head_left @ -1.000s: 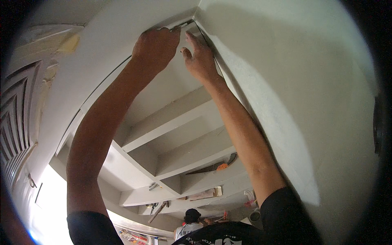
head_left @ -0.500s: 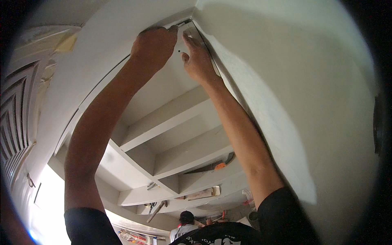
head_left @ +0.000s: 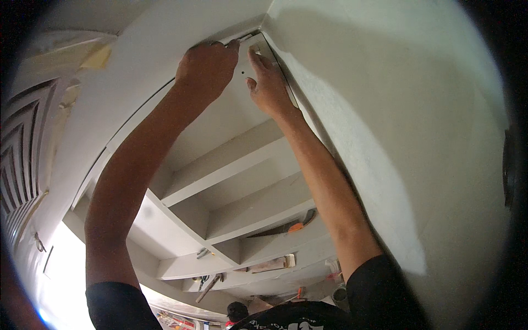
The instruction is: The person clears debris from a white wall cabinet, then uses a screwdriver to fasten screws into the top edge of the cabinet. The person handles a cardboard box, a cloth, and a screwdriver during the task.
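Note:
Both my arms reach up into the top corner of a white built-in shelf unit (head_left: 242, 159). My left hand (head_left: 206, 66) is closed in a fist around a thin metal tool (head_left: 245, 37), whose tip sticks out toward the seam under the top board. My right hand (head_left: 268, 85) lies just beside it, fingers spread and pressed flat on the white back panel (head_left: 242, 71), next to a small dark hole. What kind of tool it is stays hidden by the fist.
White shelves step down below my arms, with an orange-handled tool (head_left: 297, 226) and other hand tools (head_left: 209, 286) on them. A plain white wall (head_left: 412, 143) fills the right. A louvred door (head_left: 22, 148) is on the left. Another person's head (head_left: 237, 311) shows at the bottom.
Both hands stay at the top corner with almost no movement. The view has shifted slightly, and the person below has moved a little.

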Tool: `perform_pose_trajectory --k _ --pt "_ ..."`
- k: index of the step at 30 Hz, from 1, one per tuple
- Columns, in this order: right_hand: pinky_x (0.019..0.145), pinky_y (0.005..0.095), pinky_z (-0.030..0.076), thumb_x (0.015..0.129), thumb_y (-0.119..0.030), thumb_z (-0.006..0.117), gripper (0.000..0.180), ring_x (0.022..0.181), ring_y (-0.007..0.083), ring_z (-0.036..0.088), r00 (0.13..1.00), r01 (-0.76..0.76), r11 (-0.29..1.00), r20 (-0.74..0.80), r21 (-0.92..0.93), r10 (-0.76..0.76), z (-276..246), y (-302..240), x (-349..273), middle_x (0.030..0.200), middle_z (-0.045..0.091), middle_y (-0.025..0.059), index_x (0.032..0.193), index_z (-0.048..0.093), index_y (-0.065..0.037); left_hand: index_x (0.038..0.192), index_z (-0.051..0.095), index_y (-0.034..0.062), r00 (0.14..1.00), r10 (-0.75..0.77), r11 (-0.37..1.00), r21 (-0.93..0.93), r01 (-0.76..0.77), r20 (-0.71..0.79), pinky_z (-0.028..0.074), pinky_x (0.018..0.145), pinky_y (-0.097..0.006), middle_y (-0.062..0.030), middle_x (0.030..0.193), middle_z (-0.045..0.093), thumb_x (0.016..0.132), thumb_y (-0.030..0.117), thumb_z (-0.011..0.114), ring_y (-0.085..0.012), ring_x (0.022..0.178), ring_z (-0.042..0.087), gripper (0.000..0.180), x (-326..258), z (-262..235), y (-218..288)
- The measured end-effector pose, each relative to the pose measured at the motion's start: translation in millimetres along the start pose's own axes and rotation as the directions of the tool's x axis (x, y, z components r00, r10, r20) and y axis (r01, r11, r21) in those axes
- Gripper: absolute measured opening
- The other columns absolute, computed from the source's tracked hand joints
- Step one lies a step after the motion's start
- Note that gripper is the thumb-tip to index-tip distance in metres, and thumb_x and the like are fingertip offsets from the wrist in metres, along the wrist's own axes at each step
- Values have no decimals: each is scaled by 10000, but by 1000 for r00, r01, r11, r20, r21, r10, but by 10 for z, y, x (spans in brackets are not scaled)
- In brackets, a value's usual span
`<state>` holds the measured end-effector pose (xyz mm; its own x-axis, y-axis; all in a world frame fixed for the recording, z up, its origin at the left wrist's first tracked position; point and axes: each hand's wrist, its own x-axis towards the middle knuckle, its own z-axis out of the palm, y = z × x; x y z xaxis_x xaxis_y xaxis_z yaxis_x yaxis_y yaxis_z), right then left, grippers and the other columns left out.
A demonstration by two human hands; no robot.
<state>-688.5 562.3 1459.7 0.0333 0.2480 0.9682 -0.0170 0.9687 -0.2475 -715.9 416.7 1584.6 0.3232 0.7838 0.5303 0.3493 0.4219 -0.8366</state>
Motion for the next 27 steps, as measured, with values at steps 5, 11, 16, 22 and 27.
perform_pose_trajectory --k 5,11,16,22,27 --pt "1181 489 347 935 -76 628 719 1395 444 423 999 -29 1000 15 2 29 4 -55 11 1514 400 304 1556 270 -7 1371 562 84 998 -39 999 -11 40 58 626 686 -428 -160 918 714 936 122 573 -298 802 740 437 83 20 111" --pt "1178 496 349 934 -77 625 755 1387 452 429 998 70 994 9 -82 -69 88 160 37 1524 385 300 1575 230 -32 1368 564 68 999 -5 1000 -23 4 -42 626 679 -428 -174 927 708 937 119 570 -298 802 737 434 22 4 -5" --pt "1182 495 343 928 -70 625 776 1388 447 426 999 -5 1000 54 -18 6 0 24 4 1509 400 305 1582 209 -32 1371 564 69 1000 -11 999 -31 10 -28 626 690 -419 -174 917 703 934 116 575 -291 810 731 440 -58 37 0" --pt "1172 496 357 927 -60 625 781 1392 454 418 999 28 1000 31 -15 -27 39 24 -1 1505 397 316 1582 202 -27 1388 556 84 999 -29 999 -16 29 -28 628 717 -409 -157 924 704 923 102 585 -285 849 729 467 -42 107 4" --pt "1172 501 359 933 -69 623 781 1403 457 404 996 -35 999 82 -11 36 9 -12 -27 1520 374 316 1584 193 -38 1400 546 93 1000 -7 1000 26 8 -25 625 715 -395 -147 936 706 922 94 581 -294 850 726 479 -151 63 -79"
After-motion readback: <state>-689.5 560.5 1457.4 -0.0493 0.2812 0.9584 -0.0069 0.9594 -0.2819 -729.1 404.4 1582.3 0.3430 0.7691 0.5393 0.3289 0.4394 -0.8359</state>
